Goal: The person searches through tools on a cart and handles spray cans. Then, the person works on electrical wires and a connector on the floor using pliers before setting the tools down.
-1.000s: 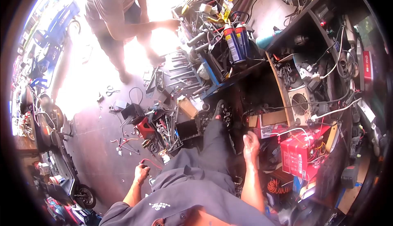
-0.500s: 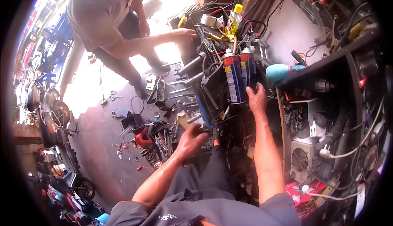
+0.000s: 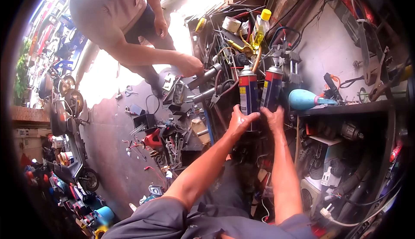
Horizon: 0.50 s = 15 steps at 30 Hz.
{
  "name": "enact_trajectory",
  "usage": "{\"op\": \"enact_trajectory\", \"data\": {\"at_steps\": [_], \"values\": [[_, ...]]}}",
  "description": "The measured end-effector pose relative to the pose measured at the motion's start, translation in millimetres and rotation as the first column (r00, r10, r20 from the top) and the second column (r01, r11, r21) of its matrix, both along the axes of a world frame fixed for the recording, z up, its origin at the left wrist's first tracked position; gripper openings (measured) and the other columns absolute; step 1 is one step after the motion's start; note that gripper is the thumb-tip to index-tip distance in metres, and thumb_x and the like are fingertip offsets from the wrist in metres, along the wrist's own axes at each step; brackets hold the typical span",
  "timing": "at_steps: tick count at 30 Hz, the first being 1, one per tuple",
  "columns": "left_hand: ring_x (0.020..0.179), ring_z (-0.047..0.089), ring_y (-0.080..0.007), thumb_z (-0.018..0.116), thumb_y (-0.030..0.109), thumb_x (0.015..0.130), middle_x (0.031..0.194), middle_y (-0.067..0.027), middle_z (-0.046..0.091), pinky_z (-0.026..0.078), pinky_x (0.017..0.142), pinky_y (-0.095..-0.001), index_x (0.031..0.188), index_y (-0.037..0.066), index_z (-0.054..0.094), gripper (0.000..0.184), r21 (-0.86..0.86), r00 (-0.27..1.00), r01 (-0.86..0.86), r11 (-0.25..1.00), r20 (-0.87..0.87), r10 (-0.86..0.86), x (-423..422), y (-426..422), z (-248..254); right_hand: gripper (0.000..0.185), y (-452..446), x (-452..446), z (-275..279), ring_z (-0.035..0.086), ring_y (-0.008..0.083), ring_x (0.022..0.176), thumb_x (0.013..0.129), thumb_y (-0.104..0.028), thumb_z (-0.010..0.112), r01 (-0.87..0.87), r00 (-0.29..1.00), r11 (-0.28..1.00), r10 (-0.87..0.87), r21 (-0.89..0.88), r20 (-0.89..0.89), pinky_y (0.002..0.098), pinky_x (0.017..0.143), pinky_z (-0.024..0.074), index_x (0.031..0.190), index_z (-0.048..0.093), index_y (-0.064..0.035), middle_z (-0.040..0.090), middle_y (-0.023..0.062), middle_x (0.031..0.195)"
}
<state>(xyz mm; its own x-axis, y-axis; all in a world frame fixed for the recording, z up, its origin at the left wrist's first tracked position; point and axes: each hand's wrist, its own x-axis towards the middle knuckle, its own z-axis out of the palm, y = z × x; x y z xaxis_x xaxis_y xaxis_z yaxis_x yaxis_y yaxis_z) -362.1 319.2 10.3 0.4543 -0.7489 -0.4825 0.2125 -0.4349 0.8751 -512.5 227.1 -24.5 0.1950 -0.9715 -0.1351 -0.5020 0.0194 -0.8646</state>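
Two red and blue spray cans stand side by side at the near edge of the cluttered tool bench. My left hand (image 3: 242,122) is closed round the lower part of the left spray can (image 3: 248,93). At the base of the right spray can (image 3: 271,87), my right hand (image 3: 274,120) has its fingers wrapped against the can. Behind the cans is a clear bottle (image 3: 260,30) of yellow liquid with a yellow cap. A light blue bottle (image 3: 302,99) lies on the shelf top to the right.
Another person (image 3: 116,31) stands at the upper left, one hand at metal tubes (image 3: 205,76) on the bench. Tools and a red case (image 3: 152,139) lie on the floor. A shelf (image 3: 346,109) with cables is at right, a scooter (image 3: 65,131) at far left.
My left hand has risen from above the floor tools to the left can. My right hand has closed on the right can. The view has shifted, and the other person's hand remains near the tubes.
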Motion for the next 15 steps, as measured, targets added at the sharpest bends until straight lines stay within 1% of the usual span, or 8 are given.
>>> {"op": "enact_trajectory", "data": {"at_steps": [1, 2, 4, 5, 7, 9, 11, 15], "values": [[0.094, 0.066, -0.0238, 0.083, 0.030, 0.069, 0.103, -0.0153, 0.066, 0.052, 0.086, -0.0354, 0.115, -0.005, 0.051, 0.067, -0.016, 0.998, -0.048, 0.999, -0.047, 0.047, -2.0, -0.7, 4.3, 0.070, -2.9, -0.1, -2.2, 0.061, 0.0279, 0.102, 0.073, -0.034, 0.077, -0.037, 0.996, 0.999, 0.038, -0.011, 0.087, 0.0386, 0.092, 0.0475, 0.125, 0.053, 0.0064, 0.063, 0.0188, 0.115], [0.093, 0.065, -0.0234, 0.083, 0.029, 0.069, 0.103, -0.0141, 0.066, 0.052, 0.086, -0.0352, 0.116, -0.004, 0.051, 0.066, -0.027, 0.984, -0.018, 0.999, -0.175, 0.013, 0.1, -1.1, 7.7, 0.069, -4.2, -3.7, -3.3, 0.061, 0.0294, 0.103, 0.072, -0.034, 0.078, -0.072, 0.990, 0.995, 0.063, 0.065, 0.126, 0.0388, 0.093, 0.0469, 0.123, 0.054, 0.0065, 0.062, 0.0201, 0.115], [0.093, 0.064, -0.0226, 0.082, 0.025, 0.069, 0.104, -0.0117, 0.064, 0.051, 0.086, -0.0348, 0.118, -0.003, 0.051, 0.064, -0.066, 0.906, 0.037, 0.997, -0.419, -0.061, 13.2, -2.3, 19.5, 0.068, -2.6, 2.4, 34.7, 0.060, 0.0322, 0.105, 0.070, -0.034, 0.079, -0.147, 0.973, 0.966, 0.103, 0.211, 0.207, 0.0393, 0.095, 0.0455, 0.120, 0.056, 0.0065, 0.060, 0.0227, 0.116], [0.094, 0.064, -0.0219, 0.082, 0.023, 0.069, 0.105, -0.0109, 0.064, 0.051, 0.087, -0.0346, 0.119, -0.002, 0.051, 0.064, -0.055, 0.878, 0.045, 0.997, -0.475, -0.066, 17.0, 1.0, 18.8, 0.064, 0.3, 5.4, 39.1, 0.060, 0.0267, 0.103, 0.071, -0.031, 0.076, -0.179, 0.932, 0.954, 0.087, 0.239, 0.353, 0.0365, 0.094, 0.0460, 0.121, 0.056, 0.0032, 0.062, 0.0166, 0.113], [0.097, 0.062, -0.0205, 0.082, 0.020, 0.068, 0.107, -0.0094, 0.063, 0.050, 0.088, -0.0341, 0.120, 0.000, 0.051, 0.063, -0.042, 0.814, 0.059, 0.997, -0.576, -0.072, 25.2, 8.5, 14.9, 0.062, 15.0, 14.6, 57.5, 0.060, 0.0233, 0.101, 0.071, -0.028, 0.075, -0.181, 0.866, 0.929, -0.006, 0.324, 0.500, 0.0351, 0.093, 0.0463, 0.122, 0.056, 0.0008, 0.063, 0.0125, 0.112], [0.100, 0.061, -0.0196, 0.082, 0.018, 0.067, 0.110, -0.0094, 0.063, 0.049, 0.091, -0.0339, 0.122, 0.001, 0.051, 0.065, -0.140, 0.878, 0.097, 0.985, -0.454, -0.151, 28.3, 22.6, 6.7, 0.061, 26.4, 11.9, 65.8, 0.059, 0.0193, 0.100, 0.070, -0.022, 0.074, -0.217, 0.813, 0.894, -0.057, 0.392, 0.579, 0.0326, 0.091, 0.0466, 0.124, 0.054, -0.0029, 0.063, 0.0078, 0.111], [0.106, 0.059, -0.0185, 0.082, 0.015, 0.065, 0.113, -0.0087, 0.061, 0.046, 0.096, -0.0335, 0.129, 0.002, 0.048, 0.074, -0.204, 0.904, 0.146, 0.968, -0.369, -0.214, 30.2, 34.8, 10.1, 0.059, 33.7, 8.9, 73.6, 0.059, 0.0190, 0.099, 0.071, -0.021, 0.074, -0.216, 0.806, 0.903, -0.049, 0.371, 0.589, 0.0318, 0.091, 0.0465, 0.124, 0.055, -0.0027, 0.063, 0.0073, 0.111], [0.114, 0.054, -0.0204, 0.083, 0.014, 0.062, 0.122, -0.0095, 0.056, 0.041, 0.103, -0.0338, 0.138, 0.004, 0.042, 0.086, -0.087, 0.936, 0.314, 0.945, -0.139, -0.324, 28.7, 53.2, 70.7, 0.057, 37.4, -6.4, 94.0, 0.059, 0.0177, 0.099, 0.073, -0.022, 0.073, -0.107, 0.864, 0.958, -0.044, 0.267, 0.501, 0.0307, 0.091, 0.0456, 0.123, 0.054, -0.0023, 0.063, 0.0053, 0.110]]}}
